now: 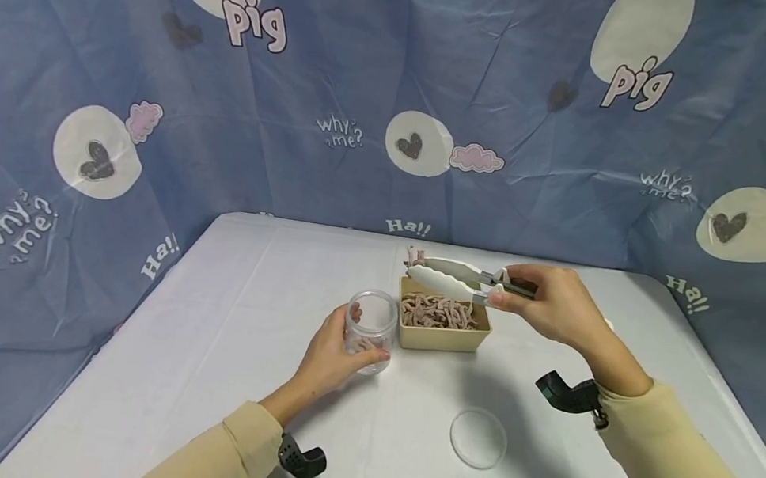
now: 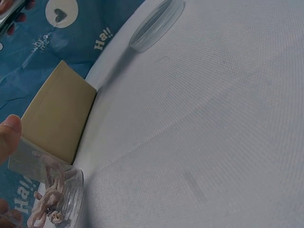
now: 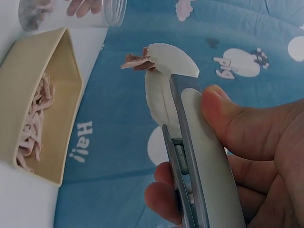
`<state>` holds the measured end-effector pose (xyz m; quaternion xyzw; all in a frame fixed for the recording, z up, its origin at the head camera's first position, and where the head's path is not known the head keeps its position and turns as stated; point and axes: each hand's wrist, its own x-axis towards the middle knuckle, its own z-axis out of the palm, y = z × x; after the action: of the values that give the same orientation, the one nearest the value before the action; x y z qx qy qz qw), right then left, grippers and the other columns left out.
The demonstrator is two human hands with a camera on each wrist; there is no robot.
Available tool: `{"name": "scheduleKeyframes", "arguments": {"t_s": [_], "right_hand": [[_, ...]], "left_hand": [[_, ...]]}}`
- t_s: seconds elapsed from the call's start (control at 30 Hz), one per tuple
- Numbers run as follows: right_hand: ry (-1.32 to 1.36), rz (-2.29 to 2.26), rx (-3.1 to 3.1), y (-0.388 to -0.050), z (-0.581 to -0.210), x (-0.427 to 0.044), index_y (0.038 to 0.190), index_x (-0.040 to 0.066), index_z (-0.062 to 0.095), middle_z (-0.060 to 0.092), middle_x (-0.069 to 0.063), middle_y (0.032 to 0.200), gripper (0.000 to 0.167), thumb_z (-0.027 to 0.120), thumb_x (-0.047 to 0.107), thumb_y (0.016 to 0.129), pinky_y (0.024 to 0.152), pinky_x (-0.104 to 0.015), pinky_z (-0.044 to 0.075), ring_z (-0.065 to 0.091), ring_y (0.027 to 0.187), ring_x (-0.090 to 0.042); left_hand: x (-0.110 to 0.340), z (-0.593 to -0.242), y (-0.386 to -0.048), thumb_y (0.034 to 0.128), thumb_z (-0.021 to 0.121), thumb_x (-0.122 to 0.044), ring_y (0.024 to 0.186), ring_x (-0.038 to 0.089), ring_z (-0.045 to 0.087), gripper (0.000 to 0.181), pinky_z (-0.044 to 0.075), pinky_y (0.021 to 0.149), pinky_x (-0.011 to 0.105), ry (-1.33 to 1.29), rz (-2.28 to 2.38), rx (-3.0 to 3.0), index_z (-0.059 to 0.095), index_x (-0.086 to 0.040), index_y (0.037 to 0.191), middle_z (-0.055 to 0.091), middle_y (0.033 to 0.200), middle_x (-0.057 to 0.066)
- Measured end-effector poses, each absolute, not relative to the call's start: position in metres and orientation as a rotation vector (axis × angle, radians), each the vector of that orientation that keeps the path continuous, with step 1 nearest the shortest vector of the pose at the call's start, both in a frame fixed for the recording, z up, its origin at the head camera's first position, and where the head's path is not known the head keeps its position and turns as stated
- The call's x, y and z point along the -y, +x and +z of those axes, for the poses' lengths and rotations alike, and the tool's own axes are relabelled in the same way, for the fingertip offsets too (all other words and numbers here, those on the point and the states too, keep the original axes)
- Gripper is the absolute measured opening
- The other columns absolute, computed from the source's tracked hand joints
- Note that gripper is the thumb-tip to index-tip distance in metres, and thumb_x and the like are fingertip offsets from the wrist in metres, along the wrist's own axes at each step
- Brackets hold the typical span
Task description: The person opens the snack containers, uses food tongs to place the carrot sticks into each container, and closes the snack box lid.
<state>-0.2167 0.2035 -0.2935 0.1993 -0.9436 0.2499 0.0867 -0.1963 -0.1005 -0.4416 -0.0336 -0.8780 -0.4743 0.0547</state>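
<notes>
In the head view my left hand (image 1: 331, 354) grips a clear plastic jar (image 1: 373, 319) round its side, thumb at the front. Some pinkish-brown strips (image 2: 50, 199) lie at the jar's bottom. My right hand (image 1: 550, 303) holds a pair of tongs (image 1: 453, 279) with white tips, raised over the beige box (image 1: 442, 340). Between the tips of the tongs a few strips (image 3: 138, 61) are pinched. More of these strips (image 3: 35, 121) fill the lower part of the box, which stands just right of the jar.
A clear round lid (image 1: 479, 439) lies on the white tabletop (image 1: 262, 288), nearer to me than the box and to its right. Behind the table hangs a blue patterned cloth (image 1: 348, 51). Dark wrist cameras (image 1: 301, 460) sit on both sleeves.
</notes>
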Motion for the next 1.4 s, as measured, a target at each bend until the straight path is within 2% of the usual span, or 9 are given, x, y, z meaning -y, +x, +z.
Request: {"name": "scheduleKeyframes", "arguments": {"t_s": [0.4,0.63,0.83,1.4], "right_hand": [[0.714,0.754,2.78,-0.209,-0.29,-0.187,0.093,0.016,0.072,0.06,0.006,0.069,0.016,0.077,0.028,0.085,0.057,-0.025,0.038,0.044,0.057,-0.008],[0.778,0.755,2.78,-0.2,-0.287,-0.176,0.106,0.012,0.074,0.073,0.004,0.084,0.028,0.076,0.031,0.086,0.067,-0.029,0.046,0.049,0.062,-0.006],[0.827,0.714,2.773,-0.196,-0.289,-0.169,0.109,0.01,0.074,0.075,0.002,0.089,0.032,0.076,0.032,0.085,0.073,-0.035,0.052,0.053,0.066,-0.006],[0.86,0.651,2.818,-0.2,-0.296,-0.159,0.1,0.011,0.074,0.07,0.005,0.077,0.027,0.081,0.03,0.081,0.058,-0.026,0.041,0.046,0.058,-0.006]], "left_hand": [[0.101,-0.441,-0.195,0.0741,0.086,-0.037,0.132,0.032,0.05,0.087,0.04,0.111,0.052,-0.119,-1.435,2.666,0.042,-0.004,0.142,0.053,0.138,0.014],[0.102,-0.442,-0.196,0.0733,0.086,-0.037,0.133,0.033,0.049,0.087,0.039,0.113,0.052,-0.115,-1.46,2.661,0.042,-0.004,0.141,0.053,0.139,0.014],[0.103,-0.441,-0.196,0.0721,0.087,-0.038,0.134,0.032,0.048,0.088,0.038,0.114,0.051,-0.11,-1.491,2.653,0.043,-0.005,0.141,0.052,0.14,0.014],[0.103,-0.441,-0.196,0.0702,0.087,-0.041,0.129,0.03,0.052,0.092,0.04,0.112,0.05,-0.116,-1.503,2.653,0.042,-0.006,0.142,0.055,0.136,0.014]]}}
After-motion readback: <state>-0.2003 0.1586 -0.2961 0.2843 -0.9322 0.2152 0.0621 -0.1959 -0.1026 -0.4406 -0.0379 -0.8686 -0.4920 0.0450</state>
